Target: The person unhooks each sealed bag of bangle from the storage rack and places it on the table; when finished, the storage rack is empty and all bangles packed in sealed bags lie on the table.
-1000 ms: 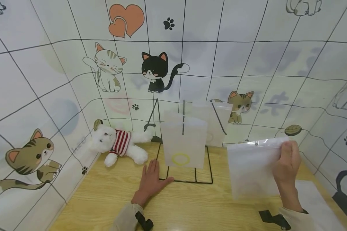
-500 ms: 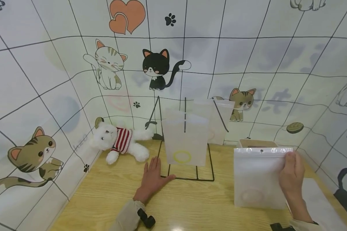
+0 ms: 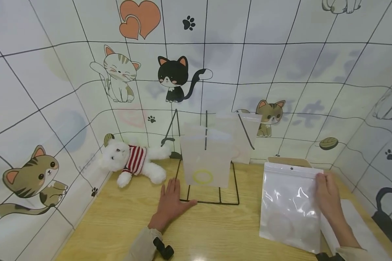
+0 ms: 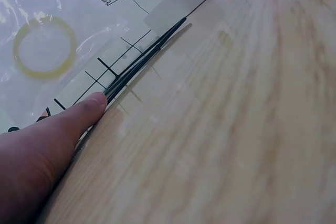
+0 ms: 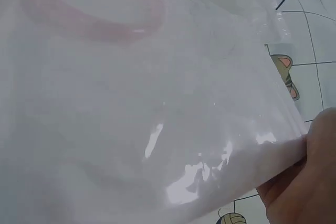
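Note:
My right hand (image 3: 330,203) pinches the upper right edge of a white, see-through zip bag (image 3: 290,203), which has a hang hole at its top. A pink ring (image 5: 142,27) shows through the bag's lower part in the right wrist view. My left hand (image 3: 171,203) lies with fingers spread at the front left corner of a black wire rack (image 3: 215,203), its thumb along the front bar. On the rack's front hook hangs a similar bag (image 3: 205,156) with a yellow ring (image 4: 44,48) inside. Another bag (image 3: 248,134) hangs farther back on the right arm.
A white plush bear (image 3: 137,161) in a red-striped shirt lies left of the rack. Behind the held bag shows the rim of a tan box (image 3: 289,161). White paper (image 3: 356,224) lies at the table's right. A cat-print wall covering (image 3: 228,72) encloses the table (image 3: 117,224).
The right hand has shifted the held bag rightward and lower, and tipped its face upward. The tan box behind it has come into view. My left hand stays put on the rack's corner.

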### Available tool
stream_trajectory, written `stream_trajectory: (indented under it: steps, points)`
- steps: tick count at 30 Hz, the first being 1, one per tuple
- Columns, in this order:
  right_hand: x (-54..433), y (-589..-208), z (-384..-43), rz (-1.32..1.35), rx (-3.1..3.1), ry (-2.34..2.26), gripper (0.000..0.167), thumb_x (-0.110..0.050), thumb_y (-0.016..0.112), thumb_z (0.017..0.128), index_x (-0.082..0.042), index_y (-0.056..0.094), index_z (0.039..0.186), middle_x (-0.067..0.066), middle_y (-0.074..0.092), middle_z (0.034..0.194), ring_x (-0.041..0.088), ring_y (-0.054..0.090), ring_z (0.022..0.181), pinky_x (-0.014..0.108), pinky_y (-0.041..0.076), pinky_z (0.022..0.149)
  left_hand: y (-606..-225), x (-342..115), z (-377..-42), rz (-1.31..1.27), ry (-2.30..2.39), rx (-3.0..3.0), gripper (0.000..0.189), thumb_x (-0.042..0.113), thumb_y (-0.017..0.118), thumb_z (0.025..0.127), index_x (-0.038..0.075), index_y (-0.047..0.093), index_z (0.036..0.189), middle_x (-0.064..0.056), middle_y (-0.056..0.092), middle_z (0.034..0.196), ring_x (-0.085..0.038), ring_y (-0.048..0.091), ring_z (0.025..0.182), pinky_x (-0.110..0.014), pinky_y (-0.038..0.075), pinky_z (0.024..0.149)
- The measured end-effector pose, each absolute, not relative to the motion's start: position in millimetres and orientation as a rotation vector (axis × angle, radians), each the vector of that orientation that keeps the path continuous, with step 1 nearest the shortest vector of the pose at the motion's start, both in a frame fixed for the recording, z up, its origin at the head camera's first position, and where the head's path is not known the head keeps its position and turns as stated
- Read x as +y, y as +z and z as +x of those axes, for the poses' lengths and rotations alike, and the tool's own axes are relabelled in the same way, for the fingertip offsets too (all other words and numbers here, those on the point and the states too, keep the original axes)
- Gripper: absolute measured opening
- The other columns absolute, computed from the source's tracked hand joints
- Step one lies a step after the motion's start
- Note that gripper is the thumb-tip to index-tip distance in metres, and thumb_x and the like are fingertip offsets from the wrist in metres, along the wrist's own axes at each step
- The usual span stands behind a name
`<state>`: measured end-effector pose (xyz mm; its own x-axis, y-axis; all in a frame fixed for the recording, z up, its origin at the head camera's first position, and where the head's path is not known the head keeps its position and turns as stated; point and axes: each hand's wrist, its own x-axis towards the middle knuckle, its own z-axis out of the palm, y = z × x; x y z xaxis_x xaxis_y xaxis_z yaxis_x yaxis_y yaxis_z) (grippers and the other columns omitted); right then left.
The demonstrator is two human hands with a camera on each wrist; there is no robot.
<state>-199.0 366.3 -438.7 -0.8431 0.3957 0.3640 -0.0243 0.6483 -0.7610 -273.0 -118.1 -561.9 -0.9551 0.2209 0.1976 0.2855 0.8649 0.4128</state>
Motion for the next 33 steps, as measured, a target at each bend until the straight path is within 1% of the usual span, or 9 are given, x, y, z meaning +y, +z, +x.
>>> stream_trajectory:
  steps: [3,7,9,14,17,21,24,28,33]
  points:
    - [373,-442,-203,-0.231,-2.473,1.003,0.042,-0.035,0.028,0.109,0.001,0.047,0.111,0.007,0.045,0.085,0.006,0.038,0.075,0.025,0.032,0.063,-560,-117,-274,-0.395,-0.676,-2.901,0.122,0.085,0.051,0.079,-0.001,0.018,0.158,-0.020,0.017,0.166,-0.035,0.011,0.155,-0.059,0.009,0.123]
    - [376,-447,-208,-0.188,-2.622,0.935,0.045,-0.040,0.030,0.109,0.000,0.048,0.107,0.011,0.046,0.087,0.009,0.040,0.073,0.027,0.033,0.058,-558,-116,-274,-0.400,-0.690,-2.901,0.121,0.084,0.054,0.079,-0.001,0.019,0.158,-0.021,0.017,0.166,-0.035,0.012,0.155,-0.059,0.009,0.123]
    - [377,-451,-210,-0.173,-2.676,0.920,0.045,-0.042,0.030,0.109,-0.001,0.048,0.104,0.010,0.045,0.084,0.012,0.041,0.071,0.027,0.034,0.055,-558,-116,-273,-0.405,-0.692,-2.899,0.120,0.083,0.054,0.079,-0.001,0.020,0.158,-0.021,0.017,0.165,-0.036,0.012,0.155,-0.059,0.010,0.123]
    - [384,-458,-217,-0.103,-2.806,0.840,0.047,-0.041,0.029,0.110,0.000,0.050,0.101,0.011,0.050,0.081,0.018,0.045,0.071,0.028,0.037,0.055,-557,-116,-273,-0.405,-0.687,-2.893,0.119,0.083,0.053,0.080,0.000,0.020,0.158,-0.020,0.017,0.166,-0.035,0.012,0.155,-0.059,0.010,0.123]
    - [390,-461,-222,-0.015,-2.879,0.790,0.043,-0.038,0.031,0.110,-0.002,0.051,0.099,0.009,0.051,0.079,0.017,0.045,0.069,0.028,0.036,0.056,-557,-117,-273,-0.403,-0.683,-2.884,0.118,0.083,0.054,0.080,0.000,0.021,0.158,-0.020,0.018,0.165,-0.036,0.014,0.155,-0.060,0.012,0.122]
    - [398,-466,-229,0.075,-2.943,0.770,0.038,-0.036,0.039,0.109,-0.004,0.053,0.094,0.004,0.050,0.076,0.013,0.044,0.066,0.027,0.035,0.055,-558,-118,-273,-0.391,-0.654,-2.902,0.119,0.084,0.053,0.079,0.000,0.020,0.158,-0.019,0.018,0.166,-0.035,0.014,0.155,-0.058,0.011,0.123]
    - [405,-472,-232,0.087,-3.007,0.729,0.038,-0.037,0.042,0.108,-0.006,0.053,0.088,0.002,0.049,0.073,0.013,0.044,0.064,0.027,0.035,0.054,-557,-118,-271,-0.395,-0.658,-2.911,0.120,0.084,0.053,0.079,0.000,0.020,0.158,-0.019,0.017,0.166,-0.035,0.013,0.155,-0.058,0.010,0.123]
    - [411,-479,-237,0.101,-3.059,0.688,0.038,-0.037,0.044,0.107,-0.009,0.052,0.084,0.000,0.048,0.070,0.012,0.042,0.061,0.027,0.034,0.053,-556,-118,-269,-0.407,-0.687,-2.887,0.118,0.081,0.056,0.080,-0.001,0.023,0.157,-0.021,0.020,0.165,-0.037,0.016,0.154,-0.060,0.013,0.122]
    - [415,-486,-246,0.120,-3.097,0.656,0.036,-0.037,0.050,0.105,-0.007,0.053,0.086,0.001,0.047,0.072,0.015,0.044,0.065,0.028,0.035,0.054,-554,-119,-268,-0.398,-0.686,-2.889,0.117,0.081,0.055,0.080,0.000,0.022,0.158,-0.021,0.020,0.165,-0.037,0.016,0.154,-0.060,0.013,0.122]
